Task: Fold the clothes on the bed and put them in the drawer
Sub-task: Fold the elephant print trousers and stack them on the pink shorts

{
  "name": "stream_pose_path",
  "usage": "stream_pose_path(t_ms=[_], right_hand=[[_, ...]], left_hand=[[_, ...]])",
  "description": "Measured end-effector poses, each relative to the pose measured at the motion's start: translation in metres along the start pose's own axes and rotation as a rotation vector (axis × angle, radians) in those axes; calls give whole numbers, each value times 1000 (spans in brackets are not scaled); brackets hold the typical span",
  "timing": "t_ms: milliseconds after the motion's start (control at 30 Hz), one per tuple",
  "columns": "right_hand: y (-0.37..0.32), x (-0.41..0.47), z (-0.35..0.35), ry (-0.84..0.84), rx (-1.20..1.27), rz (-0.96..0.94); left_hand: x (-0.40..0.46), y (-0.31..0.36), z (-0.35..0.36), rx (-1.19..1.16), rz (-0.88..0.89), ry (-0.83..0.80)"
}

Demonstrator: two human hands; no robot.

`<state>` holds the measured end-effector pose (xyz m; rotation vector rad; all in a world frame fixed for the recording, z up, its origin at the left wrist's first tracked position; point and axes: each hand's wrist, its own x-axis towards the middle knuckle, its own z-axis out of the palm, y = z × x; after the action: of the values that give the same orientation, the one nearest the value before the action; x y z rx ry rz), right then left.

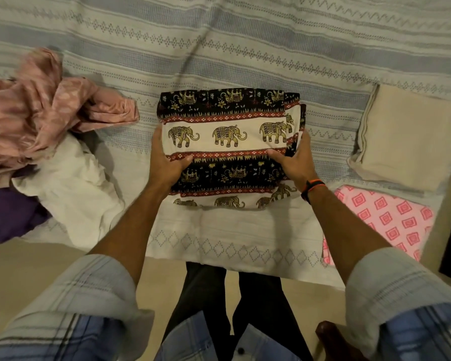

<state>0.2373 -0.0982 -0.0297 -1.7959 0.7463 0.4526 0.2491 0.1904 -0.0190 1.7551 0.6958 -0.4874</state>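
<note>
Black-and-cream elephant-print garment [227, 144] lay folded on the bed [245, 48], directly ahead of the person, its long axis running left to right. The left hand [167, 157] and right hand [293, 157] gripped its opposite short edges, thumbs on top, equally near. No drawer was in view.

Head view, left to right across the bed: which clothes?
Crumpled pink patterned garment → crumpled white cloth → folded black-and-cream elephant-print garment held between both hands → folded pink square-patterned cloth.
</note>
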Motion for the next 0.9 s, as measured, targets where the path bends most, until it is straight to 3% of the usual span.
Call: stream_pose_path(t_ms=[67,167,400,567,667,833,900], right_hand=[[-11,-9,-4,-1,-37,-105],[-27,-15,-12,-30,-74,-258],[-43,-20,-25,-167,-230,-174],[-50,-27,-28,-30,-466,-373],[-55,-34,-35,54,-557,-480],[-58,-39,-43,144,-755,-466],[-57,-41,-44,126,-682,-459]], left_hand=[[-7,11,-4,26,117,-44],[-11,28,-7,16,159,-63],[-17,43,-16,266,147,-126],[-27,44,-12,476,445,23],[-32,45,-18,579,470,90],[-42,53,-30,818,516,212],[-41,54,-35,843,548,183]])
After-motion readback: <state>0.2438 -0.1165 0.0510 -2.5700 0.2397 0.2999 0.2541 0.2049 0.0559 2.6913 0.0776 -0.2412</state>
